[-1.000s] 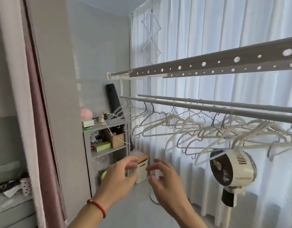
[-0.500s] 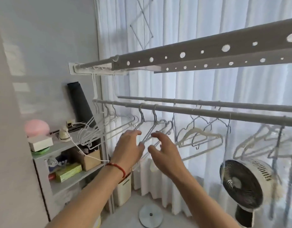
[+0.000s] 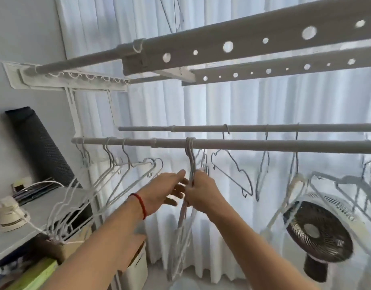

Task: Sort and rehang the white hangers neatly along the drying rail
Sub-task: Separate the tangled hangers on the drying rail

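Right hand point(image 3: 198, 190) clamped round necks of bunched white hangers point(image 3: 183, 233), hooks gathered at one spot on front drying rail point(image 3: 243, 146); left hand point(image 3: 163, 191) beside it, fingers extended, touching bunch, gripping nothing that I see. I judge sorting as early: one bundle collected, loose tangle of hangers point(image 3: 109, 185) at rail's left end, stragglers point(image 3: 262, 170) spaced unevenly to right, more on rear rail point(image 3: 253, 128). Fan point(image 3: 318, 233) at lower right; I read no brand, label or writing in this view.
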The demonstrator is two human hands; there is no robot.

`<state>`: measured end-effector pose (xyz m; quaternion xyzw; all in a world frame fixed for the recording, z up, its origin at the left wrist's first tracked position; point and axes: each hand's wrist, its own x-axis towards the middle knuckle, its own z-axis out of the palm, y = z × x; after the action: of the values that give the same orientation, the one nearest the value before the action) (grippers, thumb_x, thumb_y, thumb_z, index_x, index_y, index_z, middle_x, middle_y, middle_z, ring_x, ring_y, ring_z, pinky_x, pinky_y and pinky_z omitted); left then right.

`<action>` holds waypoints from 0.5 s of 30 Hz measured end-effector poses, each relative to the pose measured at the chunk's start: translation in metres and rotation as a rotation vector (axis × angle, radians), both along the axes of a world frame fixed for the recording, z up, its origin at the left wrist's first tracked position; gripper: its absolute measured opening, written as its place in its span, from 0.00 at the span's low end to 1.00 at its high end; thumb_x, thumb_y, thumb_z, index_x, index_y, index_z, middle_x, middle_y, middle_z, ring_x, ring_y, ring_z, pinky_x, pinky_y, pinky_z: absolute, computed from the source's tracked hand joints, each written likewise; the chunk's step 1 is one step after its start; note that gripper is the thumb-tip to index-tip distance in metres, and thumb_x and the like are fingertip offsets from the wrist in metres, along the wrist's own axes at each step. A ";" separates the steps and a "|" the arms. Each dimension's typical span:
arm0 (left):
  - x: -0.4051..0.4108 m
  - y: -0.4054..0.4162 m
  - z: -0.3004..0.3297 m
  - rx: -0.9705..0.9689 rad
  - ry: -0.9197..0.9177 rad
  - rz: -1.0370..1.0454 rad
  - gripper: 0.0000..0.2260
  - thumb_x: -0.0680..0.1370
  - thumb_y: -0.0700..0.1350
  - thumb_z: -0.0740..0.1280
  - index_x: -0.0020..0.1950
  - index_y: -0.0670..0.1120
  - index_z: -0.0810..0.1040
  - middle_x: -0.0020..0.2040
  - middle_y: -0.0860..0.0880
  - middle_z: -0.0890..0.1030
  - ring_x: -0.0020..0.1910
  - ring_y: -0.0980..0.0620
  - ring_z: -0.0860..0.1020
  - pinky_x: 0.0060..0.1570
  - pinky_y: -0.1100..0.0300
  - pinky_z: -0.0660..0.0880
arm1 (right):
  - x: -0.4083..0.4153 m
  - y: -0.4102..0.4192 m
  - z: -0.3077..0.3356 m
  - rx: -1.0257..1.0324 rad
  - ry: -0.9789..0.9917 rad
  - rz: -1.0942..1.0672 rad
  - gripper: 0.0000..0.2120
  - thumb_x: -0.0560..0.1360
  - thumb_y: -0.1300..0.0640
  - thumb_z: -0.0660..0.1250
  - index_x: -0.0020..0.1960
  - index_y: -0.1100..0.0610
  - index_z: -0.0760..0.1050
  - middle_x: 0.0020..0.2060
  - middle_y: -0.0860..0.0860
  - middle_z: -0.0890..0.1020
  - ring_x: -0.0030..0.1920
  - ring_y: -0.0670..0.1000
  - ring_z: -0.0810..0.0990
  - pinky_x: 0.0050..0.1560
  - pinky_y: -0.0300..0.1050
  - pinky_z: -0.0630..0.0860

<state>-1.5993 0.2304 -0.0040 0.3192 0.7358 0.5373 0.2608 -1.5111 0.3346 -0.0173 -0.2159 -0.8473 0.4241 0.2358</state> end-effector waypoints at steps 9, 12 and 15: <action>-0.065 -0.023 -0.011 0.142 0.143 0.090 0.20 0.78 0.54 0.69 0.61 0.48 0.62 0.43 0.44 0.82 0.36 0.43 0.84 0.37 0.48 0.83 | -0.045 -0.054 -0.009 -0.155 0.158 0.068 0.12 0.77 0.58 0.64 0.59 0.54 0.79 0.43 0.53 0.83 0.38 0.49 0.83 0.37 0.43 0.80; -0.068 -0.027 -0.013 0.226 0.026 0.043 0.21 0.78 0.43 0.70 0.62 0.49 0.59 0.42 0.39 0.82 0.25 0.45 0.79 0.29 0.54 0.79 | -0.037 -0.039 -0.018 -0.143 0.273 -0.140 0.17 0.73 0.52 0.64 0.59 0.53 0.83 0.49 0.52 0.85 0.47 0.49 0.82 0.46 0.41 0.75; -0.070 -0.027 -0.019 0.283 0.014 0.047 0.24 0.77 0.37 0.69 0.64 0.50 0.59 0.41 0.40 0.82 0.24 0.47 0.78 0.26 0.58 0.75 | -0.026 0.007 -0.032 0.271 0.142 -0.778 0.19 0.76 0.57 0.65 0.66 0.56 0.78 0.66 0.54 0.78 0.66 0.55 0.73 0.64 0.49 0.70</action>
<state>-1.6691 0.2033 -0.0229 0.3389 0.6618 0.6395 0.1954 -1.5366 0.3414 -0.0494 -0.4571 -0.7324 0.2019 0.4624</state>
